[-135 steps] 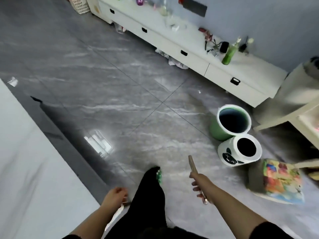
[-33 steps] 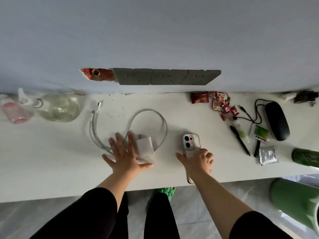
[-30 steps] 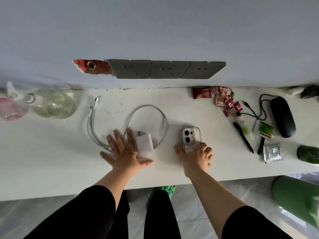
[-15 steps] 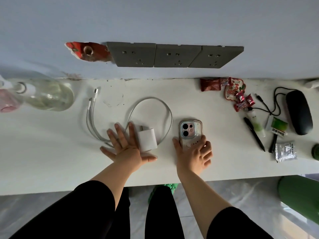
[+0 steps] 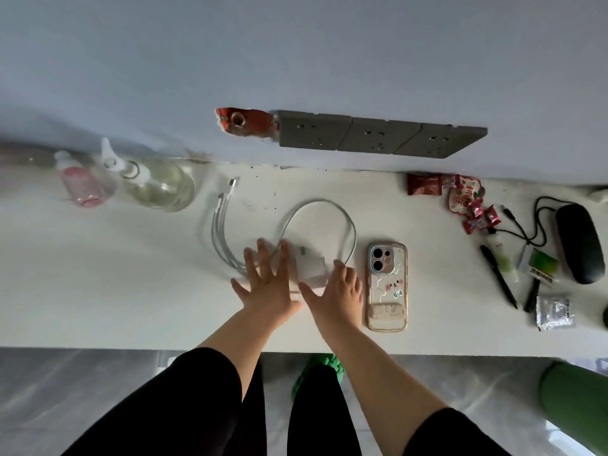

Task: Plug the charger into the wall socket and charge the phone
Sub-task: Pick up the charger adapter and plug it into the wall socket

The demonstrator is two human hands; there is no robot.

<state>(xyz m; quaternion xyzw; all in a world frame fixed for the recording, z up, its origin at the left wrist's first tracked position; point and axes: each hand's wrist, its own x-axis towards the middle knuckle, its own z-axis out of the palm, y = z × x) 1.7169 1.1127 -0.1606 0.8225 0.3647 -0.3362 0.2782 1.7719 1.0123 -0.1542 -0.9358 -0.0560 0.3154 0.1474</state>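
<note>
A white charger block [image 5: 310, 266] lies on the white counter [image 5: 131, 291] with its white cable [image 5: 345, 225] looped behind it and several connector ends [image 5: 227, 192] to the left. My left hand [image 5: 266, 281] rests flat and spread just left of the block. My right hand [image 5: 339, 291] lies open right of the block, fingertips at its edge. The phone [image 5: 387, 286] in a clear cartoon case lies face down right of my right hand, untouched. Three grey wall sockets [image 5: 378, 137] sit in the wall above the counter.
Two spray bottles [image 5: 158, 185] stand at the left by the wall. Red snack packets [image 5: 460, 199], pens [image 5: 498, 278], a black case [image 5: 580, 241] with a cord and a foil sachet [image 5: 556, 312] crowd the right side. A green bin [image 5: 572, 409] stands on the floor at the lower right.
My right hand has let go of the phone and moved left to the charger block. The left hand stays beside the block. The view has shifted left.
</note>
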